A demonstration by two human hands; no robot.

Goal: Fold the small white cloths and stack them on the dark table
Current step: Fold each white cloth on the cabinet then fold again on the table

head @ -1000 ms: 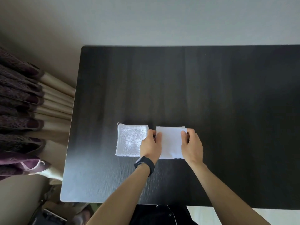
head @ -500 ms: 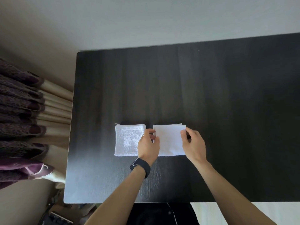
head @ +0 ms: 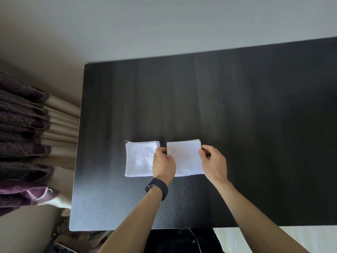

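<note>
Folded white cloth [head: 184, 158] lies flat near the table's [head: 237, 106] front edge, just beside a second folded cloth [head: 139, 158] on its left. Left hand [head: 164, 166] pinches its left side, right hand [head: 214, 164] its right. Likely light, soft and floppy: lift by both sides so the layers stay aligned.

Purple and beige curtain folds [head: 27, 128] along left edge; pale wall [head: 164, 24] across top; light floor [head: 291, 238] lower right

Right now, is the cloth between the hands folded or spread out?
Folded: the cloth is a compact square, with stacked layer edges showing at its far right corner. The left hand and right hand pinch its sides.
</note>
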